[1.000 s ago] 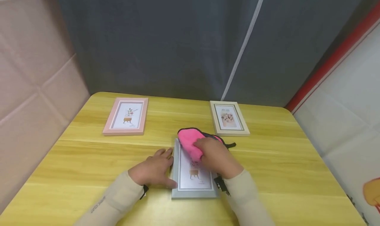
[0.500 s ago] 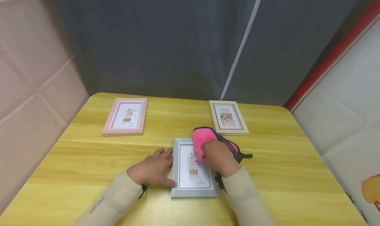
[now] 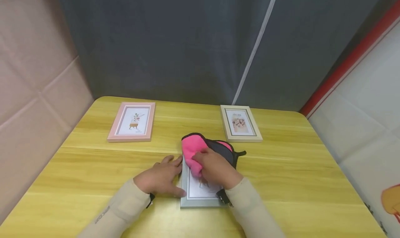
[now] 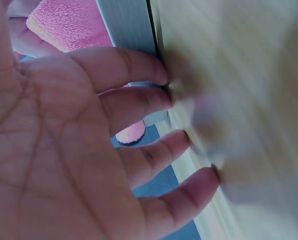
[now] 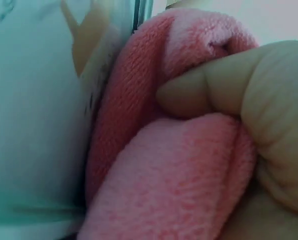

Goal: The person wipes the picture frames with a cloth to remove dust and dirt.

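Right grip [image 3: 215, 167] holds one pink cloth [image 3: 192, 150] on one of three frames [image 3: 203, 203].

Bright pink is recorded for the cloth [image 3: 192, 147] in the right hand [image 3: 215, 168]; edging, black; a dark grey panel is noted. Picture frame [image 3: 203, 203] below that hand: pale blue-grey, marked inside with a tan motif on white. Beyond the left hand [image 3: 162, 177], a pink frame [image 3: 131, 138] is seen, patterned with a plant and brown pot on white. Beyond the right hand: cream frame [image 3: 244, 139], floral print. Surface [image 3: 287, 193] under both hands: yellow, streaked with wood grain.
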The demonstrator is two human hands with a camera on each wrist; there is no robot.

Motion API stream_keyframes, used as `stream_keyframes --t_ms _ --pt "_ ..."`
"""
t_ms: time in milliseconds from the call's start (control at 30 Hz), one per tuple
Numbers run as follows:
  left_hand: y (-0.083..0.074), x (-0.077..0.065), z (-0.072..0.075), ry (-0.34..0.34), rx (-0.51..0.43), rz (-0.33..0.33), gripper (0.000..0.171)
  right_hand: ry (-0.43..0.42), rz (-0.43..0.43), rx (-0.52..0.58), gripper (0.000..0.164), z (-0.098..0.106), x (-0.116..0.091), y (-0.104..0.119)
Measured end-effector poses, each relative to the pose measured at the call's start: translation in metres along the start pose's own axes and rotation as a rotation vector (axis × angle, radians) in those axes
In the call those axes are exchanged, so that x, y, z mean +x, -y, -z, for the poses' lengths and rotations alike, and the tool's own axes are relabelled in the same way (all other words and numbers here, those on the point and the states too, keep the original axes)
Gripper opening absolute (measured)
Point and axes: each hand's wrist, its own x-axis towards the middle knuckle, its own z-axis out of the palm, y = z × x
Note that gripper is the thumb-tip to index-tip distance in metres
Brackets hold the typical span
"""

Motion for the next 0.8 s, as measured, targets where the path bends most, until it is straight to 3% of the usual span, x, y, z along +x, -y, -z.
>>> stream_keyframes --t_ms 133,267,400,533,800 --pt "0.000 0.000 -0.001 -0.002 -0.008 -0.006 0.096 0.007 -0.003 0.074 0.039 0.004 -0.004 -0.004" --pt "-0.001 -0.001 -0.001 -0.010 -0.020 -0.011 0.097 -0.040 -0.013 0.092 0.021 0.016 -0.013 -0.011" --pt "-0.002 -0.002 -0.001 -0.010 -0.026 -0.002 0.098 -0.067 -0.135 0.032 0.019 0.029 -0.022 -0.019" --pt "-0.003 -0.002 0.000 -0.008 -0.031 0.009 0.098 -0.031 -0.237 -0.016 0.020 0.033 -0.025 -0.024" --pt "-0.003 -0.002 0.001 -0.010 -0.032 0.003 0.099 -0.071 -0.177 -0.153 0.021 0.022 -0.017 -0.019"
